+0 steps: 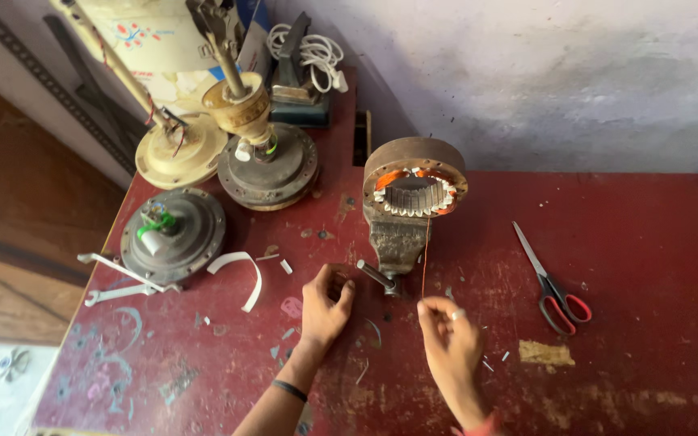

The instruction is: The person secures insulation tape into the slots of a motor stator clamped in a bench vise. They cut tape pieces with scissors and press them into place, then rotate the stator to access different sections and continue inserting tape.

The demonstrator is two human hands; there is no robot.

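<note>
Both hands worked just near of a small bench vise [396, 242] at the middle of the red table [648, 242]. Her left hand [324, 307] was curled, fingers bent around the near end of the vise's handle bar [377, 276], while the right hand [448, 339] had thumb and forefinger pressed together on a thin copper wire [425, 258]. That wire ran taut and almost straight up from the pinch to the stator [414, 187] clamped in the vise. The stator was a round, rust-brown ring standing on edge, its inside lined with pale slot teeth and bright orange windings laced with white ties.

Right of the vise, well apart, lay red-handled scissors [555, 287], blades pointing far-left. Left of it, a curled white strip [244, 274] lay near a grey motor housing [173, 234] with a spanner [119, 292] beside it. Farther back stood two more fan motors [264, 153] with upright rods, and a coil of white cable [317, 52] sat against the wall [543, 73]. Small scraps littered the scuffed tabletop.
</note>
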